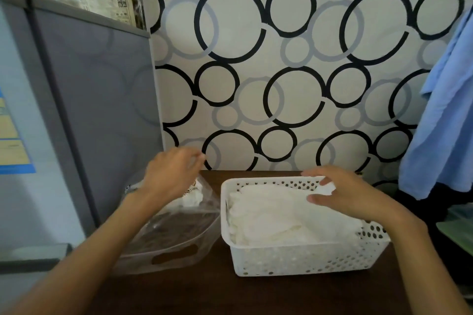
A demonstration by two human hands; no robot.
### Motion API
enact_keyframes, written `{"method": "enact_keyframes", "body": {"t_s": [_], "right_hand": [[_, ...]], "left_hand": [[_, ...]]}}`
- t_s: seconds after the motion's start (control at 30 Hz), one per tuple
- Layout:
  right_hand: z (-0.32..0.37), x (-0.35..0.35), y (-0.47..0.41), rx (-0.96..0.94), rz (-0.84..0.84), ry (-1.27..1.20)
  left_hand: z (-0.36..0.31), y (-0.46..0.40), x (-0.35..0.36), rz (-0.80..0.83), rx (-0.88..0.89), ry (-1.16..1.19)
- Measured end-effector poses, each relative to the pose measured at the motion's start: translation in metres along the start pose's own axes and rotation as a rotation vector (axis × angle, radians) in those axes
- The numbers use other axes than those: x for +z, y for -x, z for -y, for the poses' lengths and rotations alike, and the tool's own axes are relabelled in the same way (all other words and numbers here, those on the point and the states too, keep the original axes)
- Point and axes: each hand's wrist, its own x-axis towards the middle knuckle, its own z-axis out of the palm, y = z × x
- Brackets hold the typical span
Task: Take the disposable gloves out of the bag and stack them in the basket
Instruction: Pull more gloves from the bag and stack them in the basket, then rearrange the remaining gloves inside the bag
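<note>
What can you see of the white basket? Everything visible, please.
The basket is white, rectangular, seemingly plastic, its walls perforated with round holes under a solid rim. It sits upright on the dark wooden table, right of the clear bag. A stack of white gloves nearly fills it. The right hand rests at its far rim, fingers on the top glove.

A dark brown wooden table [256, 294] carries two things set side by side, just apart. On the left lies a clear plastic bag [169, 240] with a cut-out handle at its near edge and a little white material inside. On the right stands a white perforated basket [302, 261], filled with a stack of whitish disposable gloves [276, 217].
</note>
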Motion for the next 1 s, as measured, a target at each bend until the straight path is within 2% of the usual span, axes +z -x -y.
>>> {"method": "enact_keyframes", "body": {"t_s": [0.07,0.17,0.23,0.37,0.53,0.57,0.63,0.7,0.77,0.83,0.9,1.0], "right_hand": [[0.032,0.013,-0.006,-0.117,-0.056,-0.037],[0.088,0.050,-0.026,-0.223,-0.049,-0.076],[0.119,0.077,-0.044,-0.224,-0.011,-0.020],[0.161,0.124,-0.063,-0.163,0.324,0.263],[0.172,0.130,-0.045,-0.200,0.518,0.081],[0.174,0.128,-0.040,-0.209,0.508,0.030],[0.175,0.125,-0.035,-0.182,0.351,0.010],[0.178,0.126,-0.028,-0.106,0.209,0.136],[0.183,0.128,-0.018,-0.044,0.231,0.327],[0.188,0.134,-0.007,-0.006,0.315,0.447],[0.185,0.144,-0.004,0.012,0.293,0.459],[0.175,0.149,-0.003,-0.012,0.032,0.319]], "left_hand": [[0.048,0.002,-0.010,0.056,-0.245,-0.107],[0.095,0.022,-0.001,0.213,-0.420,-0.231],[0.106,0.037,0.012,0.213,-0.460,-0.180],[0.117,0.059,0.009,0.214,-0.491,-0.045],[0.131,0.086,-0.018,0.219,-0.517,0.070],[0.133,0.095,-0.028,0.243,-0.511,0.086],[0.136,0.107,-0.045,0.345,-0.485,0.102],[0.137,0.120,-0.064,0.465,-0.511,0.192],[0.138,0.125,-0.073,0.502,-0.561,0.227],[0.136,0.124,-0.067,0.428,-0.576,0.102],[0.129,0.122,-0.053,0.338,-0.564,0.035],[0.116,0.123,-0.045,0.163,-0.578,0.135]]}}
